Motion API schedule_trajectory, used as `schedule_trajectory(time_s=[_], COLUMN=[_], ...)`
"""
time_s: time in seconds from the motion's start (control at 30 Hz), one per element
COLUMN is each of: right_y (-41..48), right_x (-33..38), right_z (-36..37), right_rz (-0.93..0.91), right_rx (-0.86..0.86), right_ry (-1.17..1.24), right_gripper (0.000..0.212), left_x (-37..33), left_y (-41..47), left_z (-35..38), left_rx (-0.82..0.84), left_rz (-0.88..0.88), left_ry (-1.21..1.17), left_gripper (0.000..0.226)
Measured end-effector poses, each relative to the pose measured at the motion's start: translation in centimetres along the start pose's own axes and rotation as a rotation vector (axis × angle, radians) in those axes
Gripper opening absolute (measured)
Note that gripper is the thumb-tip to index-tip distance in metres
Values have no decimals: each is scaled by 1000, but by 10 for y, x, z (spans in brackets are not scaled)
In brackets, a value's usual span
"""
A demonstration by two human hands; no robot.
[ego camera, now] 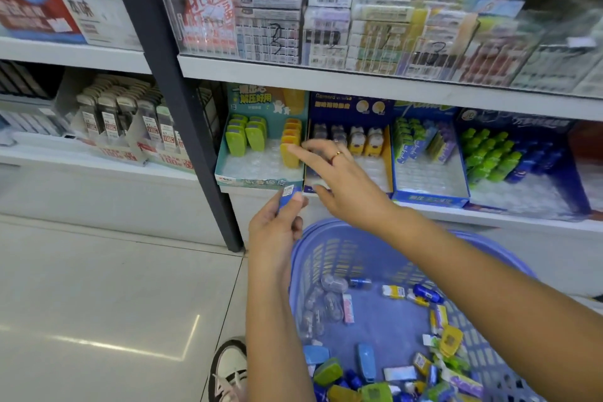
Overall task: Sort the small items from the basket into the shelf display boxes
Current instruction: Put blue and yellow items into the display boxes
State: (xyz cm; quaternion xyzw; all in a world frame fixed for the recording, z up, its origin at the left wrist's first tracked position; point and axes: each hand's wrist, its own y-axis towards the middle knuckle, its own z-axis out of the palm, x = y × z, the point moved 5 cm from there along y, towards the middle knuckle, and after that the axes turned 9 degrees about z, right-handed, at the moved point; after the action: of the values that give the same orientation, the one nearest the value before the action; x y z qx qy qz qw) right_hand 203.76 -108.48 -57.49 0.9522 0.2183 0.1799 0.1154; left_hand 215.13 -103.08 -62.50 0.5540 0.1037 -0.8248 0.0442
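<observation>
Shelf target: teal cardboard display box [257, 180] on the lower shelf, holding lime-green plastic cases [244, 137] at the left and a row of yellow plastic cases [291, 140] at the right, with bare tray floor in front of them.
Left hand [275, 228]: fingers and thumb curled around a small blue rectangular item [287, 197]; it holds nothing else.
Item position: just below the front lip of the teal cardboard display box and above the basket's near-left rim.
Item axis: long axis roughly upright, with the white code label at the top end.
Key relation: the open tray lies up and away from the held item, so the left hand is the nearer hand for placing. Whether this box is the correct one cannot be told.
Right hand [339, 183]: crosses leftwards above the left hand with fingers straight and spread. The index tip touches or nearly touches the front yellow case; blur prevents a firmer reading. It grips nothing visible.
Supply: lavender slotted plastic basket [329, 228] beneath both forearms, with many mixed small items loose on its floor.
</observation>
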Motion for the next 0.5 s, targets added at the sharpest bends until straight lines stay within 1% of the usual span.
schedule_trajectory(time_s=[0.07, 0.13, 0.23, 0.27, 0.33, 0.4, 0.43, 0.5], right_y=[-34, -60, -84, -89, -98, -106, -110, -121], right_x=[4, 2, -9, -15, -30, -53, -69, -109], right_z=[-14, -23, -38, -44, -55, -68, -77, -98], right_rz=[-48, -88, -130, -137, -118, -21, 69, 278], right_rx=[15, 41, 29, 15, -12, -84, -147, -282], right_ry=[69, 60, -24, -45, -76, -55, -2, 109], right_gripper=[73, 67, 47, 41, 38, 40, 40, 36], left_x=[1, -1, 2, 5, 11, 18, 22, 33], left_y=[-3, -11, -25, -29, -33, -36, -38, -42], left_z=[14, 34, 68, 77, 93, 113, 124, 145], left_rx=[65, 183, 374, 415, 466, 508, 524, 541], left_rz=[3, 39, 39, 28, 3, -32, -45, -50], left_ry=[130, 241, 342, 367, 379, 361, 340, 320], left_gripper=[23, 19, 29, 29, 23, 16, 18, 37])
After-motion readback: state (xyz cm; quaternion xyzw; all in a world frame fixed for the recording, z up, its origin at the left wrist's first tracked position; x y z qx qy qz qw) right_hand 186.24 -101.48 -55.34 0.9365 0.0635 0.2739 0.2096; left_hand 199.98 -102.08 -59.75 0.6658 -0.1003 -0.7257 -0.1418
